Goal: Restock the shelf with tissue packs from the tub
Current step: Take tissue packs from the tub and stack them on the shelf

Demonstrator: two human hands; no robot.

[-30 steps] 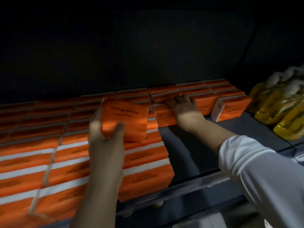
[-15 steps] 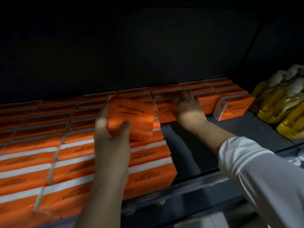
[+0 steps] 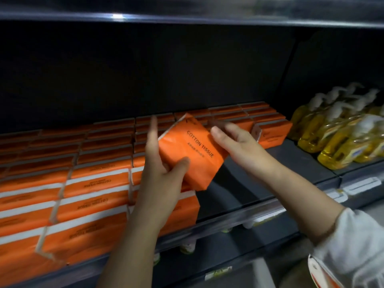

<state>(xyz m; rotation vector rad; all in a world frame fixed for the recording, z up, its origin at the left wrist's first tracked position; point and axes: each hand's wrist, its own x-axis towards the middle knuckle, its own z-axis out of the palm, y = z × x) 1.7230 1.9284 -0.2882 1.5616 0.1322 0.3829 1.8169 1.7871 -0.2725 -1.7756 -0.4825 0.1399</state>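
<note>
Holding a tissue pack tilted in the air just above the shelf, both hands grip it. The left hand has its thumb on the printed face and its fingers up along the left edge. The right hand pinches the upper right edge with the thumb in front.

A bare dark strip of shelf runs from the front rail to the back row. It lies between the stacked packs on the left and the yellow pump bottles on the right. The held pack's lower corner hangs over the left side of this gap, beside the front stack. The upper shelf sits well above.

The right hand's fingers behind the pack are blurred. The stacked packs are cut off at the left border, and a white sleeve at the lower right.

"COTTON TISSUE" reads clearly on the held pack; the smaller line beneath is illegible. The same words show upside down on the stacked packs. Rail tags and bottle labels are too blurred to read.
</note>
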